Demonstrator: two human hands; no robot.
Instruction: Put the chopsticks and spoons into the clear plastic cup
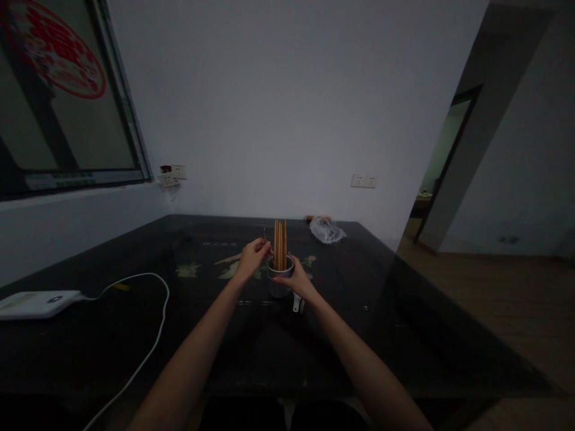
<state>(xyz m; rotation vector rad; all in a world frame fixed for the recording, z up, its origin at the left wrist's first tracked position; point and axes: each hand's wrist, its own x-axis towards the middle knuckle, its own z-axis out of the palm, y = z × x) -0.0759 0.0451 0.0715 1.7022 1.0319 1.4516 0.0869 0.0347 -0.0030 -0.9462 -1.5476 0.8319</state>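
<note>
A metal cup (279,290) stands on the dark table, with several wooden chopsticks (280,244) upright inside it. My right hand (297,278) is closed around the cup's right side and rim. At the cup's left edge, my left hand (254,254) pinches a thin metal utensil (265,232); its tip shows above the fingers, while its lower part is hidden, so I cannot tell its kind. Just below my right hand lies a pale utensil handle (296,303) with a hole in its end, the rest of it covered from view.
The glossy dark table (359,335) reaches the wall. A crumpled clear plastic bag (327,230) lies at the back right, beside a brownish roll (314,218). On the left, a white device (40,304) trails a white cable (162,311) over the front edge.
</note>
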